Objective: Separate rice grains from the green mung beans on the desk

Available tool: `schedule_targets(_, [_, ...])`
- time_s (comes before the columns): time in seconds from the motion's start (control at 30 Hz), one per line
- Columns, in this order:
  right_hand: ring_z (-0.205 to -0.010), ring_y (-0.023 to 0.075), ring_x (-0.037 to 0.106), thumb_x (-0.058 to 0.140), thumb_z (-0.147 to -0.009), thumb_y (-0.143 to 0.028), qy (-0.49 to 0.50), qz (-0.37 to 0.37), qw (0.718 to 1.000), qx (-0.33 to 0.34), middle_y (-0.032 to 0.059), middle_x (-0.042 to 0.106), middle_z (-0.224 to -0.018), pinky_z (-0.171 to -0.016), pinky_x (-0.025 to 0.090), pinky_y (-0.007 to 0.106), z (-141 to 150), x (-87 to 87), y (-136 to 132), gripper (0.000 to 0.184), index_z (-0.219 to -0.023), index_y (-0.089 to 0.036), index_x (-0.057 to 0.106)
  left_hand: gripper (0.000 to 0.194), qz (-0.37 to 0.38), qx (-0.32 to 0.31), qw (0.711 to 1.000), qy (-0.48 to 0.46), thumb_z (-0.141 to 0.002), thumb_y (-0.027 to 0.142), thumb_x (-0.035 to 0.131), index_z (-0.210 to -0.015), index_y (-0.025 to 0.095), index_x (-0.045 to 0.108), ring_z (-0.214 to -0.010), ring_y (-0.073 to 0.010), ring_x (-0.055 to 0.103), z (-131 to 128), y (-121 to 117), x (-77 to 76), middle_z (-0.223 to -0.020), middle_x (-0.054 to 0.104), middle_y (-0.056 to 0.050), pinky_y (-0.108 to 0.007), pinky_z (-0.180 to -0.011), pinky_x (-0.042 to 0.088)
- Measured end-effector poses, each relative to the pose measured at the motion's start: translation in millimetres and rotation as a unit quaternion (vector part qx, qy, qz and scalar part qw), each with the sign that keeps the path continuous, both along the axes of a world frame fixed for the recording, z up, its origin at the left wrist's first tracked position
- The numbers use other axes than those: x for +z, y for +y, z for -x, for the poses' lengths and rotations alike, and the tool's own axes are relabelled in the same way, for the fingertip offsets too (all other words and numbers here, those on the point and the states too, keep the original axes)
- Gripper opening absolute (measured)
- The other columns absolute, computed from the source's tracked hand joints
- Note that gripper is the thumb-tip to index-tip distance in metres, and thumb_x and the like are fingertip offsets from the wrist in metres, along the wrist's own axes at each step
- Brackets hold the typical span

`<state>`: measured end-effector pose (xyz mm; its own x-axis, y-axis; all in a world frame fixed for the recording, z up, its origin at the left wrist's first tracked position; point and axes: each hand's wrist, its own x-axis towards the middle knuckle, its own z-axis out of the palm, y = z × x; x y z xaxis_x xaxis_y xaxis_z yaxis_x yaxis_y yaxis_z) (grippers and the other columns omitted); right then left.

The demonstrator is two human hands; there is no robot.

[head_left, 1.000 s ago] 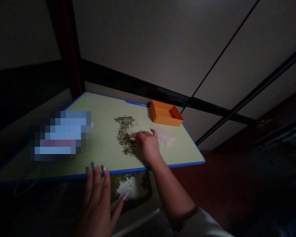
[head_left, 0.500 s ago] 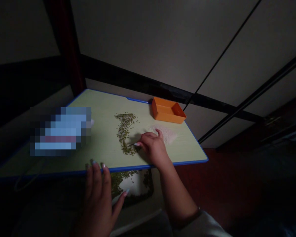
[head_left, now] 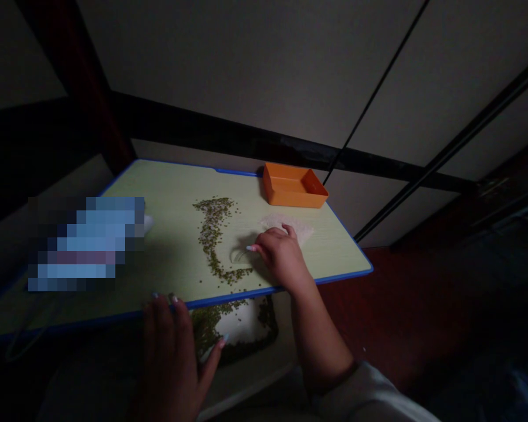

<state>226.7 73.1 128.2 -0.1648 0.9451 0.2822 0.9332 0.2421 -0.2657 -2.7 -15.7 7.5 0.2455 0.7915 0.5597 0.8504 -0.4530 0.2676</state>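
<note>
My right hand (head_left: 279, 253) is closed in a pinch on a thin, clear, curved-edged piece (head_left: 238, 257), held low at the tabletop; its exact kind I cannot make out. Small green beans (head_left: 213, 228) lie in a bent strip to the left of and below that hand. Partly behind its fingers spreads a patch of pale, whitish grains (head_left: 301, 230). My left hand (head_left: 173, 351) is open at the table's near edge, its fingertips at the rim and its thumb apart. Below that edge, a white tray (head_left: 242, 323) holds more green beans.
An orange open box (head_left: 294, 190) stands at the far right corner of the pale table (head_left: 171, 246), which has a blue rim. On the left lies a blurred-out bluish object (head_left: 88, 240). Pale panels (head_left: 229, 64) rise behind the table.
My right hand has shifted slightly away from the bean strip, and the clear piece shows more. Bare tabletop shows between them. The whole view has tilted a little; my left hand stays at the edge.
</note>
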Motion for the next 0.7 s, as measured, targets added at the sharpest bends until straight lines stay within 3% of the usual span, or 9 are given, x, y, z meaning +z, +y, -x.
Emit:
schedule_targets(0.07, [-0.096, 0.0213, 0.066, 0.060, -0.105, -0.035, -0.007, 0.009, 0.999, -0.042, 0.0058, 0.077, -0.092, -0.099, 0.035, 0.036, -4.7, 1.8, 0.7, 0.023, -0.092, -0.021, 0.074, 0.096, -0.004, 0.000, 1.000, 0.004, -0.097, 0.039, 0.052, -0.166, 0.010, -0.008, -0.162, -0.0520, 0.001, 0.4, 0.4, 0.5, -0.177, -0.010, -0.025, -0.077, -0.122, 0.030])
schedule_targets(0.17, [-0.094, 0.0214, 0.066, 0.058, -0.106, -0.035, -0.009, 0.020, 0.996, -0.085, 0.0072, 0.078, -0.094, -0.086, 0.034, 0.032, -11.0, 3.7, 1.4, 0.025, -0.094, -0.021, 0.075, 0.098, -0.006, -0.003, 1.000, 0.010, -0.096, 0.039, 0.054, -0.166, 0.013, -0.009, -0.162, -0.0518, 0.001, 1.5, 1.3, 0.2, -0.177, -0.012, -0.023, -0.078, -0.121, 0.030])
schedule_targets(0.37, [-0.095, 0.0214, 0.067, 0.061, -0.105, -0.031, -0.009, 0.025, 0.997, -0.077, 0.0067, 0.078, -0.095, -0.084, 0.032, 0.032, -13.9, -2.2, 4.0, 0.021, -0.095, -0.021, 0.076, 0.097, -0.011, -0.004, 1.000, 0.015, -0.097, 0.042, 0.051, -0.165, 0.011, -0.010, -0.162, -0.0515, 0.000, 1.3, -0.4, 3.1, -0.177, -0.015, -0.022, -0.076, -0.126, 0.024])
schedule_targets(0.53, [-0.096, 0.0207, 0.065, 0.059, -0.106, -0.032, 0.000, 0.008, 0.999, -0.034, 0.0049, 0.077, -0.094, -0.084, 0.031, 0.032, -14.8, -9.7, 5.8, 0.022, -0.095, -0.022, 0.075, 0.100, 0.006, 0.011, 0.999, 0.032, -0.096, 0.042, 0.055, -0.165, 0.013, -0.013, -0.162, -0.0525, 0.002, 1.3, 0.0, 5.5, -0.176, -0.017, -0.022, -0.077, -0.124, 0.027])
schedule_targets(0.7, [-0.098, 0.0211, 0.063, 0.057, -0.107, -0.032, 0.005, -0.001, 0.999, -0.036, 0.0049, 0.077, -0.095, -0.084, 0.031, 0.032, -14.4, -13.0, 9.1, 0.023, -0.097, -0.022, 0.075, 0.104, 0.012, 0.015, 0.999, 0.038, -0.094, 0.044, 0.057, -0.164, 0.015, -0.014, -0.161, -0.0542, 0.003, 1.1, 0.6, 6.3, -0.176, -0.017, -0.022, -0.079, -0.123, 0.026])
